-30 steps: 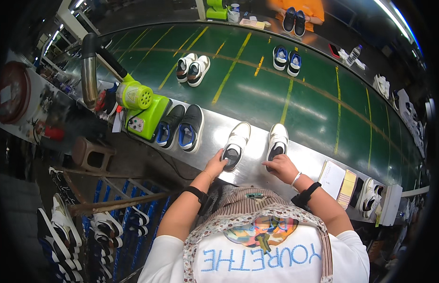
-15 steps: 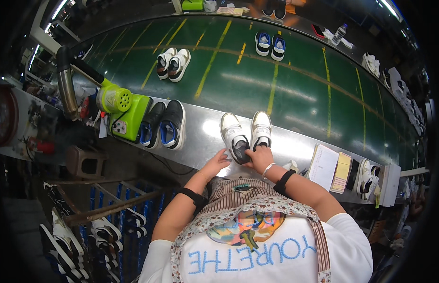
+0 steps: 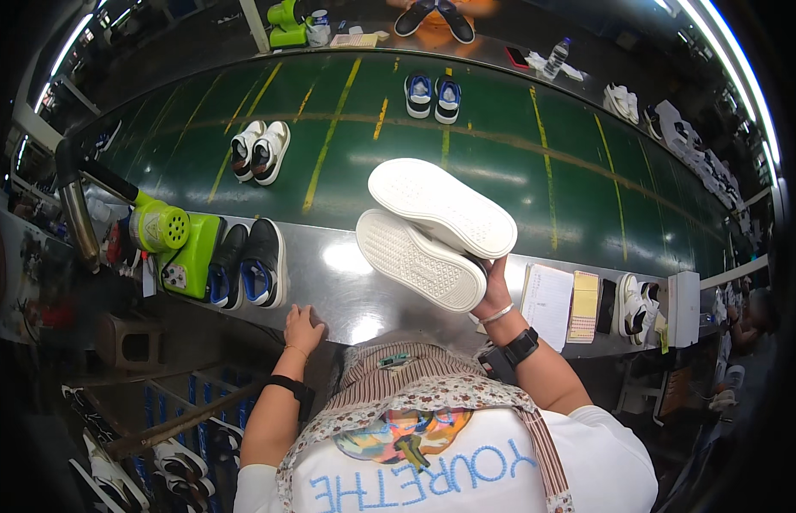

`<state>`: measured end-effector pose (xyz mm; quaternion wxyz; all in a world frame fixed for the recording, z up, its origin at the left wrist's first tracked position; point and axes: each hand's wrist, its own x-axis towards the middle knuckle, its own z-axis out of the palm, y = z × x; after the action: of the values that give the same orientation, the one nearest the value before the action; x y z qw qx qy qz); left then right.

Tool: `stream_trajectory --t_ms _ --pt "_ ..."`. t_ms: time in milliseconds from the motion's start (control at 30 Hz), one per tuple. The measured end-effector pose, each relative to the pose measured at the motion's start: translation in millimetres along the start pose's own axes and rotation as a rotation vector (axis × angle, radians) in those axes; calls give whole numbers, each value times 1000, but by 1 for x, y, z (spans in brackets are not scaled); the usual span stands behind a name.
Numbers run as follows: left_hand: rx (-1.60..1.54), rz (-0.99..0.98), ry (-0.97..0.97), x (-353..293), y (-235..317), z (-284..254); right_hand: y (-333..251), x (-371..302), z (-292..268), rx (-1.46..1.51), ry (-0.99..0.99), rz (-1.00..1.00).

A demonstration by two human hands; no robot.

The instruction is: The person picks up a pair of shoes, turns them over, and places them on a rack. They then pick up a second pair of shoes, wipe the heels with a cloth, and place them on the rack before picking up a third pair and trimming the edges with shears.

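Observation:
A pair of white sneakers (image 3: 439,205) is raised over the metal ledge, with the pale soles turned up toward me. My right hand (image 3: 497,292) is closed around the heel end of both shoes, and its fingers are partly hidden behind them. My left hand (image 3: 303,330) is empty, with its fingers loosely apart, at the near edge of the metal ledge (image 3: 329,295). It is nearest to a pair of black shoes with blue linings (image 3: 263,269) standing on the ledge.
Left of the black shoes stands a green machine (image 3: 180,244). A notebook (image 3: 547,299), yellow pad (image 3: 583,306) and more white shoes (image 3: 635,303) lie right. Two pairs rest on the green belt (image 3: 346,171). Across it, a person in orange handles dark shoes (image 3: 436,19).
My right hand has lifted the white sneakers off the ledge and tipped them, soles up. My left hand has drawn away to the left. The view has shifted slightly.

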<state>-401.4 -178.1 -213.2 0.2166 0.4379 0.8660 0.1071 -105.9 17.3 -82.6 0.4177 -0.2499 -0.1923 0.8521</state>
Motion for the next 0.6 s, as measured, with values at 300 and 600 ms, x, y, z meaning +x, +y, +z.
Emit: stream_trajectory --t_ms 300,600 --pt "102 -123 -150 0 6 -4 5 3 4 130 -58 68" --pt "81 -138 -119 6 7 -3 6 23 0 187 -65 119"
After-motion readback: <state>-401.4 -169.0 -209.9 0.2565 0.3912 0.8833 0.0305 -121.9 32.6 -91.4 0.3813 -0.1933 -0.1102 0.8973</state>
